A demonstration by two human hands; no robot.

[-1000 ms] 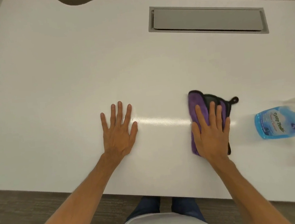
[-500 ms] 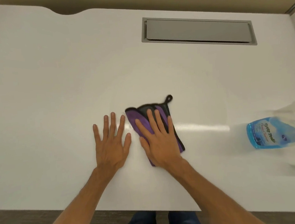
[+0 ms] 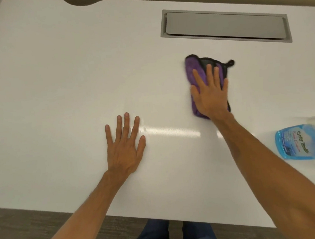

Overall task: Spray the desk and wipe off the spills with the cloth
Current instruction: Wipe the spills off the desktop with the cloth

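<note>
On the desk (image 3: 55,90), the cloth (image 3: 193,72) lies before the hatch (image 3: 224,25); the spray bottle (image 3: 303,142) apparently lies at far right

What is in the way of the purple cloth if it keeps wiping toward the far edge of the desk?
Only the grey recessed cable hatch lies just beyond the purple microfibre cloth under the right hand.

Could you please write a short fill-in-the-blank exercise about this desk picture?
1. The right hand presses flat on the ____ cloth.
2. The left hand lies flat on the bare ____.
3. The spray bottle holds ____ liquid.

Missing words: purple; desk; blue
</note>
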